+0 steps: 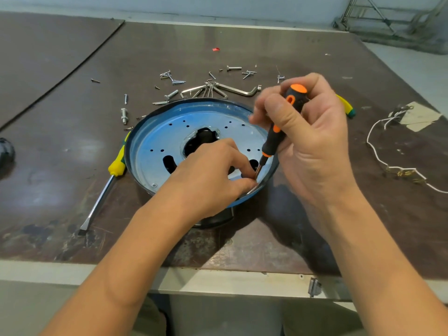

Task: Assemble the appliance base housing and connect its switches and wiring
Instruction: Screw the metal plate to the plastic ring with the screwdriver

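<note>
I am reading the clock from the centre of the base plate [157, 141], with six o'clock nearest me. The plate, covered in blue film, is sitting on its dark housing in the middle of the table [72, 166].

My right hand [312, 141] is wrapping its fingers round the handle of the orange and black screwdriver [274, 139]. My left hand [213, 170] is reaching across the plate and pinching its fingertips [244, 183] together round the bare shaft, just above the tip. I am guessing a small screw is sitting under that pinch, but the fingers are hiding it.

What matters is the tool's long axis. It is leaning, with the cap up toward one o'clock and the tip down toward seven. The tip is meeting the plate just inside the rim at about four o'clock. The left hand is nearer the contact point and the right is well above it. I am judging that the shaft needs standing more upright over the hole before turning, or the tip may be skating on the film.

One seated screw [154, 185] is showing near seven o'clock. Loose screws [169, 77] and hex keys [232, 89] are lying beyond twelve, and the white wiring [378, 151] is lying well apart at three.
</note>
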The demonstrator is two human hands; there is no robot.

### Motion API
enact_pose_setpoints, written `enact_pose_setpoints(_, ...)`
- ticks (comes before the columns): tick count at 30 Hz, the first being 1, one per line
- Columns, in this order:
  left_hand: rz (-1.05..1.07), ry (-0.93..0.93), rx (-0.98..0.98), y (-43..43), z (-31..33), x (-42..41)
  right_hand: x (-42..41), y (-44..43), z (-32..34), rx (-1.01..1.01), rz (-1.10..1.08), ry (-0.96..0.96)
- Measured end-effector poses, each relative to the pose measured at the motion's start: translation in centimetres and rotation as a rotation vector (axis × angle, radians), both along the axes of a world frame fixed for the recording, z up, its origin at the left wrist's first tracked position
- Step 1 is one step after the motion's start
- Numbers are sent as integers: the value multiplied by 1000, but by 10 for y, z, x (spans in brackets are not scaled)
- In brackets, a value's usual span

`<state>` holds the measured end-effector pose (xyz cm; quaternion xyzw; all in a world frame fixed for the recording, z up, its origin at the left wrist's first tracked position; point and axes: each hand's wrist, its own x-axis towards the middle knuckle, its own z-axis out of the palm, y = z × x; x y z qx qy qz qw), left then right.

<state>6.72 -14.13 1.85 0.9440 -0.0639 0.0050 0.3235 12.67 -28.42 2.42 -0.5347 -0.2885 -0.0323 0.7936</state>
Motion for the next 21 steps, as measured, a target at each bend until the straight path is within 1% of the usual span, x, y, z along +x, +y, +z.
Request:
enact_pose_setpoints(3, 5, 6, 2, 0, 0, 0, -1, 1, 2, 40, 107, 84)
enact_pose_setpoints(5, 4, 13, 7, 0, 1, 0, 0, -2, 3, 66, 139, 133)
enact_pose_setpoints(7, 4, 17, 3, 0, 1, 0, -2, -2, 3, 24, 140, 98)
enact_pose_setpoints(9, 8, 15, -1, -1, 1, 0, -4, 0, 3, -32, 93, 39)
enact_pose_setpoints(12, 7, 16, 13, 0, 1, 0, -5, 2, 2, -43, 21, -3)
enact_pose_setpoints(14, 3, 20, 22, 0, 2, 0, -7, 4, 3, -61, 45, 5)
enact_pose_setpoints(18, 6, 25, 44, 0, 3, 0, -6, 3, 2, -6, 113, 84)
enact_pose_setpoints(21, 22, 12, 47, -1, 3, 1, -10, 3, 3, -41, 117, 39)
